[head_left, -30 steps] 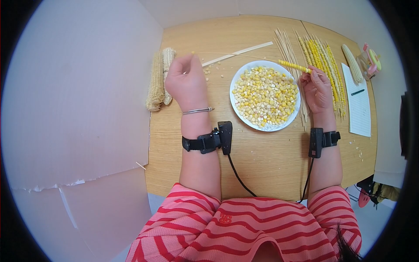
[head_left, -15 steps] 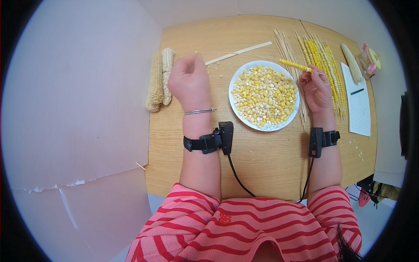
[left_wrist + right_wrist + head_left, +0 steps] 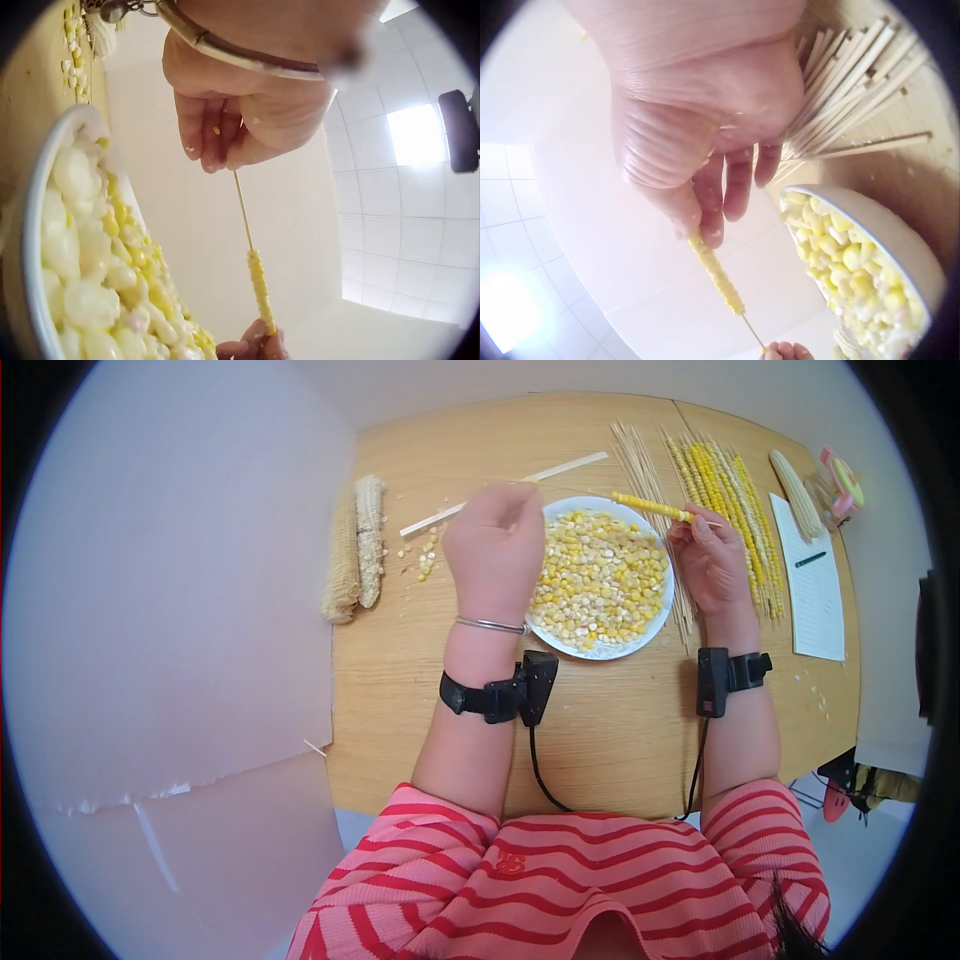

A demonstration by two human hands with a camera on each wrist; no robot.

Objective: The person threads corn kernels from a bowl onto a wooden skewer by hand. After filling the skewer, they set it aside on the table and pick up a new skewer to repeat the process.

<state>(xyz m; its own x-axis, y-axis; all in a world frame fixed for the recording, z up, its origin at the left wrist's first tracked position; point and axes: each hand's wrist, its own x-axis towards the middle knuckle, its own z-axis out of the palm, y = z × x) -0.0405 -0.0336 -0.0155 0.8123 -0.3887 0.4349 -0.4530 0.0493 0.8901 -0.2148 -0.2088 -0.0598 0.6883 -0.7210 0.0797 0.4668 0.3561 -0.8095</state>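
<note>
A thin wooden skewer (image 3: 241, 206) runs between both hands above the plate, with a row of yellow corn kernels (image 3: 650, 507) threaded on the part nearer the right hand. My right hand (image 3: 715, 560) pinches the skewer between thumb and fingertips at one end of that row. The left hand (image 3: 497, 550) has its thumb and fingertips closed round the bare stretch of the skewer, at the plate's left edge in the head view. Whatever lies inside the left fingertips is hidden. Below the skewer stands a white plate (image 3: 667, 600) heaped with loose corn kernels (image 3: 600, 580).
Bare skewers (image 3: 645, 470) lie in a bundle behind the right hand, beside several loaded corn skewers (image 3: 725, 490). At right are a corn cob (image 3: 795, 490), a notepad (image 3: 815, 610) and a pen (image 3: 810, 560). Stripped cobs (image 3: 369, 545), scattered kernels (image 3: 428, 555) and a flat stick (image 3: 570, 466) lie left and behind.
My left hand has moved right along the skewer, toward the kernel row and the plate. The right hand keeps its pinch, with little movement. The head view has shifted slightly.
</note>
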